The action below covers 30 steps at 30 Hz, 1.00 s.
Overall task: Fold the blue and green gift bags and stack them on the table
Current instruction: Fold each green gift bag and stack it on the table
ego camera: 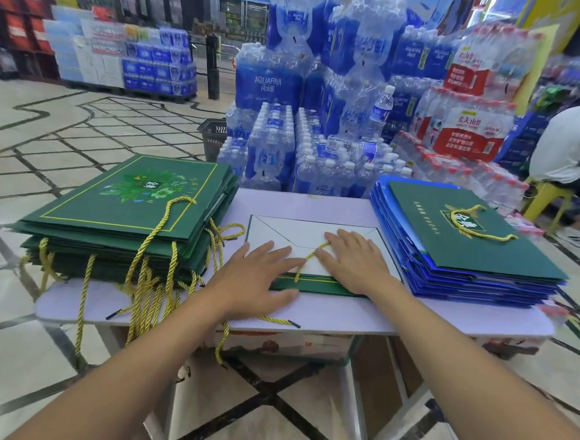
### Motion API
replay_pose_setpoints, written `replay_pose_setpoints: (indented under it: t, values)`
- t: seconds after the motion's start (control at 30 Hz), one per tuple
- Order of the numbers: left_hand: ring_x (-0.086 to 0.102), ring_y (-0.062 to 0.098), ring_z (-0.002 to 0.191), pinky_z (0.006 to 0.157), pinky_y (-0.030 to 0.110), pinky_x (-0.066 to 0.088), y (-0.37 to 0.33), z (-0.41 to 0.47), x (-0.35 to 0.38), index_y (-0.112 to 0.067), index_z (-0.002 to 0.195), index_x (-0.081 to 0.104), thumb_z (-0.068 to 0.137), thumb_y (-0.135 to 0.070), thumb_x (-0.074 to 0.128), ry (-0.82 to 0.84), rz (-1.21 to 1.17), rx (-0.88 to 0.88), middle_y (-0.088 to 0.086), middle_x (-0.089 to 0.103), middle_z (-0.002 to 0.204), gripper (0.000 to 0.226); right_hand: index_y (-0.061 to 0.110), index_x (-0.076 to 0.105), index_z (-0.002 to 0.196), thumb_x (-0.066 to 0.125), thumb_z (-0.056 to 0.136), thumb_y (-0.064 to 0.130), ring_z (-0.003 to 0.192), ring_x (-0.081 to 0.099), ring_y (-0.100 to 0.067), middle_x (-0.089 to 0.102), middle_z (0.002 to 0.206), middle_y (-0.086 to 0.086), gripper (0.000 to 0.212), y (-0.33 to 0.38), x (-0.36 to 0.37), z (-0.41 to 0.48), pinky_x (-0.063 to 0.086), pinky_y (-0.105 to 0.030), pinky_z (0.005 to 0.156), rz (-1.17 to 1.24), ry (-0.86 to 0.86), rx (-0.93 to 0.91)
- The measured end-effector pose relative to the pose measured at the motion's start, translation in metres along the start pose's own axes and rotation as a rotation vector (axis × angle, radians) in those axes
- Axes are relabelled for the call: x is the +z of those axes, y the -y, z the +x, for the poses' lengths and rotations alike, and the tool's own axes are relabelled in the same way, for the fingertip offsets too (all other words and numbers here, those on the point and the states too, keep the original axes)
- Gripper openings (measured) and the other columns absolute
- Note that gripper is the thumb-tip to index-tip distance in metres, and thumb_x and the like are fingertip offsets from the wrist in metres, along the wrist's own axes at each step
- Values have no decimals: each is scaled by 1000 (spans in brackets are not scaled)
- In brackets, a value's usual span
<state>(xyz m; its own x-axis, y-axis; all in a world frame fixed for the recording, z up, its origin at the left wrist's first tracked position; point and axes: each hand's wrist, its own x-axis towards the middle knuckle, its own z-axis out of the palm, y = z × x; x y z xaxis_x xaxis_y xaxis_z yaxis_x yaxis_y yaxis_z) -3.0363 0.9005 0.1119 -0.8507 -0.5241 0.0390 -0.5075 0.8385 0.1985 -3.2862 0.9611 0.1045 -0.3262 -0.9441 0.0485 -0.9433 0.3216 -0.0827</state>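
In the head view, a flattened green gift bag (287,231) lies in the middle of the pale counter (344,313), with its white folded bottom panel facing up and a green edge with a thin yellow line on the near side. Both hands press on it. The left hand (260,276) lies flat, its fingers (279,253) straight and holding nothing. The right hand (354,262) is also flat, with its fingers (342,239) spread on the white panel and not curled around anything. A yellow rope handle (308,255) of this bag runs between the two hands, and its upper end touches the right fingers.

On the left of the counter stands a stack of green bags (128,208), whose yellow rope handles hang over the near edge. On the right stands a stack of blue bags (449,282) with one green bag (469,239) on top.

Behind the counter are packs of water bottles (291,82) and a black basket (214,135) on the floor. At the far right a person in a white shirt (568,143) sits on a yellow stool (544,199).
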Motion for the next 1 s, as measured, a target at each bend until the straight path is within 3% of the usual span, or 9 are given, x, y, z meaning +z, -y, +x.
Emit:
replay_pose_setpoints:
  t: [0.17, 0.33, 0.43, 0.5, 0.63, 0.7, 0.77, 0.9, 1.0]
  values:
    - [2, 10, 158, 129, 46, 1, 3, 2, -6, -45, 160, 23, 99, -70, 42, 24, -48, 4, -19, 12, 170, 69, 30, 31, 159, 29, 102, 64, 155, 16, -24, 22, 168, -1, 66, -1, -7, -4, 13, -47, 125, 68, -42, -13]
    - [22, 15, 155, 124, 48, 23, -3, 1, -21, -42, 155, 38, 100, -65, 45, 15, 67, 48, -16, 28, 167, 60, 30, 48, 149, 45, 98, 66, 146, 33, -15, 43, 156, 5, 62, 5, -37, -27, 27, -40, 121, 285, -83, -238]
    - [52, 15, 131, 101, 42, 47, -10, 3, -31, -36, 138, 56, 102, -57, 47, -60, 133, 79, -13, 59, 140, 42, 36, 45, 150, 54, 87, 74, 142, 35, -9, 44, 154, 11, 75, 4, -50, -47, 32, -36, 118, 186, 29, -370]
    - [63, 19, 113, 85, 40, 53, -12, 6, -40, -34, 123, 61, 104, -51, 44, -107, 196, 42, -8, 68, 119, 31, 34, 47, 147, 57, 87, 64, 137, 39, -8, 47, 149, 13, 68, -2, -51, -53, 39, -34, 111, 66, 0, -423]
    - [69, 30, 90, 64, 32, 39, -16, 15, -70, -31, 115, 65, 108, -38, 40, -323, 401, 25, 0, 74, 97, 27, 33, 59, 137, 51, 102, 26, 128, 52, -14, 59, 137, 14, 37, -1, -60, -58, 51, -38, 93, -59, -132, -392]
    - [70, 26, 92, 65, 31, 38, -19, 14, -87, -35, 118, 69, 109, -46, 38, -385, 350, 25, -4, 76, 101, 34, 35, 60, 137, 49, 103, 22, 127, 54, -16, 60, 139, 14, 39, 1, -69, -58, 51, -39, 93, -88, -176, -327]
    - [68, 21, 101, 70, 31, 45, -18, 14, -92, -38, 123, 67, 108, -49, 38, -348, 251, -11, -9, 74, 111, 35, 37, 49, 147, 52, 103, 42, 136, 47, -15, 51, 149, 14, 44, 0, -72, -55, 49, -42, 101, -76, -119, -318]
    - [53, 24, 132, 101, 43, 49, -12, 20, -63, -29, 146, 51, 106, -50, 43, -11, 110, -137, -2, 57, 145, 46, 33, 28, 160, 51, 100, 57, 149, 29, -15, 28, 166, 11, 68, -8, -59, -48, 37, -42, 116, -36, 70, -227]
    - [43, 29, 137, 104, 50, 44, -3, 17, -39, -17, 147, 42, 104, -55, 43, 101, 138, -190, 5, 47, 144, 58, 32, 34, 157, 46, 101, 59, 145, 35, -18, 35, 162, 10, 63, -10, -49, -45, 42, -43, 111, -107, 43, -209]
